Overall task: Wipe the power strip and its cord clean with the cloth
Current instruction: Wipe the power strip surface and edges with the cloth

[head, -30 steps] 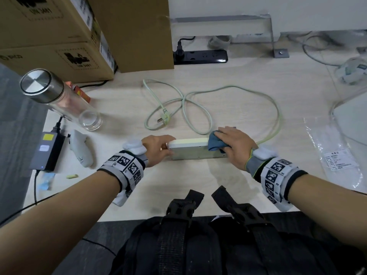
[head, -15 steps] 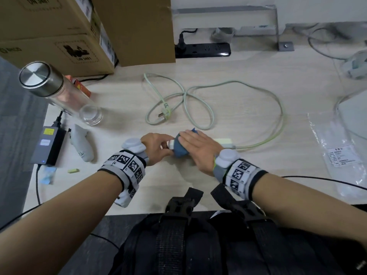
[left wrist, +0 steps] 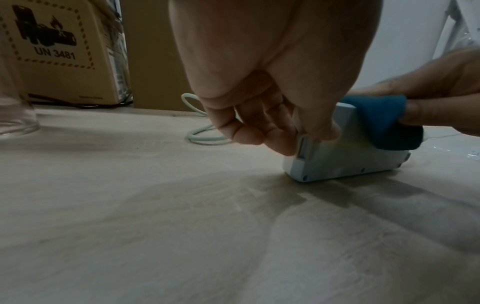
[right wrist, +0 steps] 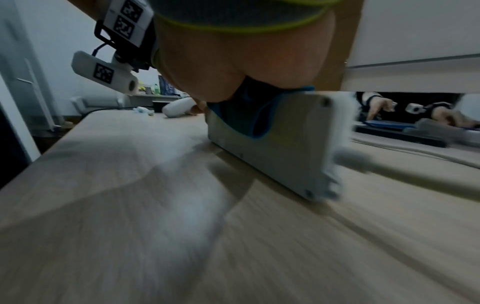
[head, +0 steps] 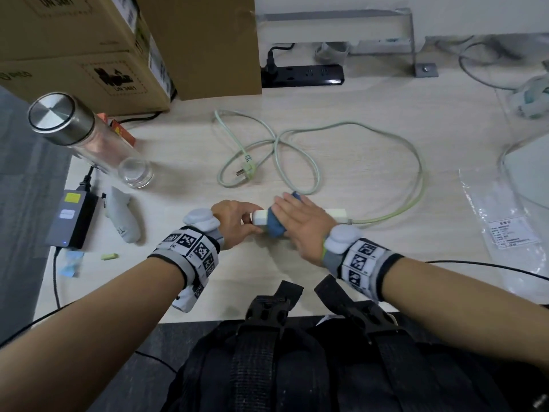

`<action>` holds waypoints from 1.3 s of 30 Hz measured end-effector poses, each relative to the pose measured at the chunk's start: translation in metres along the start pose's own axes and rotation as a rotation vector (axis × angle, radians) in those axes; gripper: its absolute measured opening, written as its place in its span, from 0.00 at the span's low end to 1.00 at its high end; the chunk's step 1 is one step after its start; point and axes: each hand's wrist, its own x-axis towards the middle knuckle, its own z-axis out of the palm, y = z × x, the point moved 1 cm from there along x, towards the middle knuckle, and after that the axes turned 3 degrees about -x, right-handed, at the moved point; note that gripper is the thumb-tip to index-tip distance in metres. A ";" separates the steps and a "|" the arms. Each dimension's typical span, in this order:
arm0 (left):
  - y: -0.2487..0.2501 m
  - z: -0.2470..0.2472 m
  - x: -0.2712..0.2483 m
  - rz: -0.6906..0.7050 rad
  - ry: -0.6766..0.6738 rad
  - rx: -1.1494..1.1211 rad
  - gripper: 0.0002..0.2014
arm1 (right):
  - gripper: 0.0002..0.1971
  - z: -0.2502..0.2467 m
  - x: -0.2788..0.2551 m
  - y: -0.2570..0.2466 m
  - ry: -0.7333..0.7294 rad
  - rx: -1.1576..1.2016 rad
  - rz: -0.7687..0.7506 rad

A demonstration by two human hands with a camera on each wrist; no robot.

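A white power strip [head: 337,213] stands on its long edge on the light wooden table [head: 356,138], close to the front edge. My left hand [head: 248,223] pinches its left end [left wrist: 301,144] between thumb and fingers. My right hand [head: 292,215] grips a blue cloth [head: 276,227] folded over the strip's top edge, right beside the left hand. In the left wrist view the cloth [left wrist: 381,125] covers the top and part of the strip's underside [left wrist: 342,162]. The pale green cord [head: 413,173] leaves the right end and loops behind to its plug [head: 246,171].
A black power strip [head: 303,75] and cardboard boxes [head: 89,55] stand at the back. A glass bottle [head: 89,138], a power adapter [head: 72,218] and a white controller [head: 123,220] sit at the left. A plastic bag [head: 505,218] lies at the right.
My right hand slid the cloth leftward along the strip, from its right end to just beside my left hand. The left hand kept its hold on the left end.
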 end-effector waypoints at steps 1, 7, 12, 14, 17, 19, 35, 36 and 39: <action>0.001 0.000 -0.001 -0.009 0.002 0.018 0.08 | 0.38 0.003 0.008 -0.011 -0.001 0.010 0.000; 0.001 0.000 -0.001 0.003 0.016 0.054 0.07 | 0.39 0.005 0.000 -0.010 0.047 -0.041 -0.028; -0.004 0.003 -0.002 0.044 0.046 0.020 0.15 | 0.36 -0.003 -0.058 0.057 0.086 -0.033 -0.007; -0.005 0.004 -0.002 0.052 0.048 0.013 0.14 | 0.35 -0.001 -0.074 0.082 0.140 0.026 -0.060; -0.004 0.004 -0.001 0.009 0.033 -0.021 0.13 | 0.38 0.001 -0.075 0.092 0.213 0.125 0.038; -0.003 0.000 0.004 -0.056 -0.007 -0.063 0.12 | 0.34 0.000 -0.067 0.088 0.246 0.194 0.143; -0.015 0.003 0.016 -0.282 -0.081 -0.155 0.21 | 0.18 -0.034 -0.049 0.085 0.206 0.560 0.512; -0.014 0.002 0.014 -0.261 -0.087 -0.099 0.26 | 0.18 -0.034 -0.050 0.085 0.207 0.568 0.506; -0.013 0.002 0.005 -0.163 -0.135 0.092 0.46 | 0.18 -0.027 -0.052 0.086 0.240 0.539 0.457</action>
